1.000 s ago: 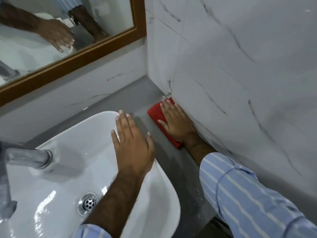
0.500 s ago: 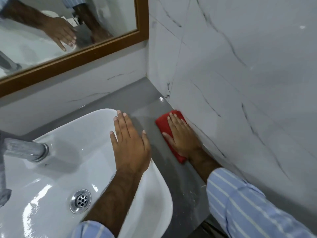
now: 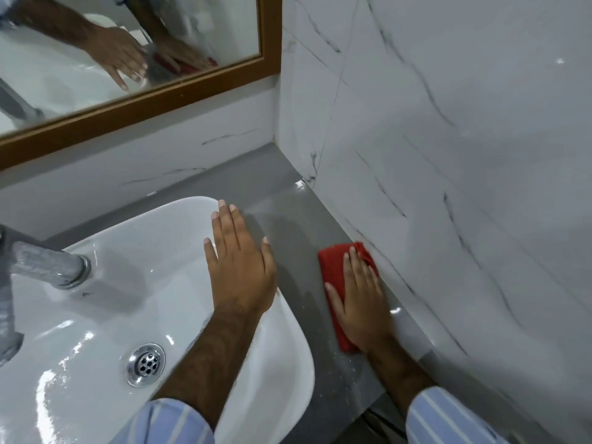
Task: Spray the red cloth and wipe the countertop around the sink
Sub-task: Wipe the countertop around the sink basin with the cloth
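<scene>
My right hand [image 3: 360, 299] lies flat on the folded red cloth [image 3: 333, 270] and presses it onto the grey countertop [image 3: 288, 200], in the narrow strip between the sink and the right wall. The cloth's far end shows beyond my fingers; the rest is hidden under my palm. My left hand [image 3: 240, 261] rests flat with fingers spread on the right rim of the white sink [image 3: 96, 283] and holds nothing. No spray bottle is in view.
A metal tap [image 3: 45, 264] reaches over the sink from the left, and a chrome drain [image 3: 145, 363] sits in the bowl. White marble-patterned tiles [image 3: 448, 155] close off the right side. A wood-framed mirror [image 3: 137, 104] hangs on the back wall.
My right hand has slid the red cloth along the wall from the back corner toward the counter's front edge. My left hand has stayed on the sink rim.
</scene>
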`<state>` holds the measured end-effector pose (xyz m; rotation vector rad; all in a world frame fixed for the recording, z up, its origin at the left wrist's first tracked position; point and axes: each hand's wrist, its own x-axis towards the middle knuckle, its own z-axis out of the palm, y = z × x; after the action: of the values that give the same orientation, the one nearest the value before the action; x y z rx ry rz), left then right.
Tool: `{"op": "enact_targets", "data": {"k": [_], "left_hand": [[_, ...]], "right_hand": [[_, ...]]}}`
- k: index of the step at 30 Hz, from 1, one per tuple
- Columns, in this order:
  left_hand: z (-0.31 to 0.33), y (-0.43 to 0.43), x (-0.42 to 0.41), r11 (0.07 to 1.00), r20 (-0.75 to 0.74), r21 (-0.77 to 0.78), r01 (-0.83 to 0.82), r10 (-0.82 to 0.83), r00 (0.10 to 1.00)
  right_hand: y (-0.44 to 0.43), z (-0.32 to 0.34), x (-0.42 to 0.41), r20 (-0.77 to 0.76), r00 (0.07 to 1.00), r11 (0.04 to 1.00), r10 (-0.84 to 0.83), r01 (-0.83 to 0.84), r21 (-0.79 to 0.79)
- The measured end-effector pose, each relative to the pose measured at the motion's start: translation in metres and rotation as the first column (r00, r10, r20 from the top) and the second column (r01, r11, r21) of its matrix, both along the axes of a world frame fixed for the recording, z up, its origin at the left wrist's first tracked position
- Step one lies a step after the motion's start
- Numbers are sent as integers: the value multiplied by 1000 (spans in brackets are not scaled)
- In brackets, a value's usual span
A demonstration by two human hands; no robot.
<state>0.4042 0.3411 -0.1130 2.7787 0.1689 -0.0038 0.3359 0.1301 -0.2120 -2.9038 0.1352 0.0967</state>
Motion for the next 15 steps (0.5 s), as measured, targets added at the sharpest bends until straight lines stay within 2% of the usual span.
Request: {"op": "enact_targets", "data": {"k": [3,7,9,11,15], "left_hand": [[2,-2,0,1000,17,27,1,-1,1000],[-2,0,3,999,28,46,2,-4,1000],[-3,0,2,999,36,45,0,-1,999],[-1,-1,0,999,33,40,2,-3,999],[8,0,0,1000,16,15,16,-16,1000]], "right_hand": [[-1,2,14,5,1000,999,17,-16,-50],[4,9,82,17,978,976,206,-204,-70],[8,8,96,9,974,972,228,-227,-63],[10,4,79,10,978,977,207,-206,-55],[-8,-6,-28,17,981,980,193,-192,-45]]}}
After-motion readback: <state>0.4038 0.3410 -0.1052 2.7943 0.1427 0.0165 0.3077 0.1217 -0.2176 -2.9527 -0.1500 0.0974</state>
